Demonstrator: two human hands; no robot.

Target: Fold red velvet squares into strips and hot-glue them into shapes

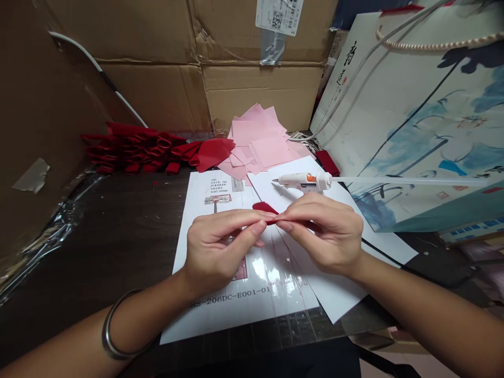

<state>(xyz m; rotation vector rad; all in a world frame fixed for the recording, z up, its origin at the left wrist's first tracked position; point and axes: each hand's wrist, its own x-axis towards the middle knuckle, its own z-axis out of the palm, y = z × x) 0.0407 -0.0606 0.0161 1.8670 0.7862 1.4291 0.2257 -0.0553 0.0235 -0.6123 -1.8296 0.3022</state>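
Both of my hands meet over the white papers and pinch a small piece of red fabric (265,208). My left hand (220,244) grips its left side between thumb and forefinger. Close against it, my right hand (325,231) pinches the right side with thumb and fingers. Most of the fabric is hidden by my fingers. Just beyond my right hand a white hot glue gun (303,181) lies on the paper, its nozzle pointing left and a long glue stick (394,181) sticking out to the right. Beneath my hands is a printed sheet (177,315) in a glossy sleeve.
Folded red fabric pieces (137,149) are heaped at the back left. Pink paper squares (260,136) pile up at the back centre, beside metal clips (309,140). Cardboard (260,94) walls the back; a paper bag (417,115) stands right. A grey cable (346,86) hangs there.
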